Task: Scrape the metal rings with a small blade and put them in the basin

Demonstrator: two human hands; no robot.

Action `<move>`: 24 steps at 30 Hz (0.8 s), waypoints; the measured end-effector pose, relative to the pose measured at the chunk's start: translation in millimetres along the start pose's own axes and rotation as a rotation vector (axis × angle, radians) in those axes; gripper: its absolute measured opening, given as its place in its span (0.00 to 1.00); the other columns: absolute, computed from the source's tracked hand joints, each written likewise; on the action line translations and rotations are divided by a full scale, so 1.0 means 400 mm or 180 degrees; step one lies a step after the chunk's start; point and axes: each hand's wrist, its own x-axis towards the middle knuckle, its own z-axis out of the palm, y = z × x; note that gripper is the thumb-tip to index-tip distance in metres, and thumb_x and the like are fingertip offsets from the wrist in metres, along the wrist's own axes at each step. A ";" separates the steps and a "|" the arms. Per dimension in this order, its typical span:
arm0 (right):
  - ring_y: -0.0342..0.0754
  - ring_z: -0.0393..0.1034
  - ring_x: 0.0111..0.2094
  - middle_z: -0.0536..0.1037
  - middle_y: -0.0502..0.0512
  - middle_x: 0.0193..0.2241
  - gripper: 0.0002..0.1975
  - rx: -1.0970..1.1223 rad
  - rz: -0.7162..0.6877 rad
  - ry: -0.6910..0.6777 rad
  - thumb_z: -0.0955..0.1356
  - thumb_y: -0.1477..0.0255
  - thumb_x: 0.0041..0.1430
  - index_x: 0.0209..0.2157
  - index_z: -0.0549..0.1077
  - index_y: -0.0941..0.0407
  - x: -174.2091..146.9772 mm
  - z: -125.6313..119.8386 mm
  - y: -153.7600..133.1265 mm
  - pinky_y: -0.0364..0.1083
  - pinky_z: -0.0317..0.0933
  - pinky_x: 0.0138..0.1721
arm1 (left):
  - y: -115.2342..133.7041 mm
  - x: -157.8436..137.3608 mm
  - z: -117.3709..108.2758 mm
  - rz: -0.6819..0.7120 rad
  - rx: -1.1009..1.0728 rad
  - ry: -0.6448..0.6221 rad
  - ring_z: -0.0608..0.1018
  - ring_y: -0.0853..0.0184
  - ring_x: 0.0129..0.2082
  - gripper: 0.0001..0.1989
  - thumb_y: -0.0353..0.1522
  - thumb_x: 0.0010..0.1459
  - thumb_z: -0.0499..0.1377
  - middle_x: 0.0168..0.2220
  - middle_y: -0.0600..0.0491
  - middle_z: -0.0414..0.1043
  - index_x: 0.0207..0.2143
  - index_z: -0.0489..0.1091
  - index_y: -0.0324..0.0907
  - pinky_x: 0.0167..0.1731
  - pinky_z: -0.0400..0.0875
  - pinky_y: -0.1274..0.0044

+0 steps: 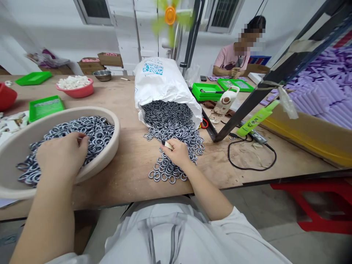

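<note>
My left hand (64, 150) is closed above the grey metallic rings (95, 128) heaped in a large beige basin (117, 137). Its fingers are curled away from view, so what they hold cannot be made out. Over a second pile of rings (167, 170) on the table, my right hand (178, 152) pinches a small cream piece with a black end (168, 145). These rings spill out of the mouth of a white woven sack (162, 79), which lies on its side and is still packed with rings.
A dark metal post (236, 113) slants up on the right, with a black cable (229, 156) beside it. Green trays (206, 91), a red bowl of white pieces (75, 91) and a spinning fan (170, 15) stand farther back. A co-worker (233, 55) sits across the table.
</note>
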 end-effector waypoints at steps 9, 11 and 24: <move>0.49 0.71 0.36 0.78 0.54 0.33 0.14 -0.0828 0.0231 -0.0042 0.65 0.61 0.65 0.32 0.77 0.54 0.019 -0.005 0.017 0.44 0.53 0.33 | -0.009 -0.002 0.054 0.0354 -0.1021 0.1079 0.76 0.56 0.45 0.16 0.36 0.62 0.53 0.43 0.43 0.78 0.44 0.76 0.39 0.48 0.68 0.67; 0.50 0.71 0.37 0.79 0.56 0.36 0.14 -0.0991 0.0344 0.0001 0.64 0.61 0.66 0.36 0.77 0.55 0.023 -0.010 0.023 0.45 0.53 0.33 | -0.006 0.001 0.056 0.0457 -0.1188 0.1068 0.76 0.57 0.44 0.15 0.36 0.62 0.53 0.42 0.44 0.78 0.43 0.76 0.39 0.48 0.67 0.67; 0.51 0.72 0.37 0.77 0.58 0.41 0.15 -0.1542 0.0260 -0.0920 0.64 0.61 0.66 0.42 0.79 0.52 0.025 -0.002 0.019 0.45 0.53 0.33 | 0.005 -0.008 0.079 0.1020 -0.1460 0.1377 0.77 0.60 0.38 0.12 0.39 0.63 0.54 0.36 0.48 0.77 0.38 0.73 0.43 0.40 0.66 0.70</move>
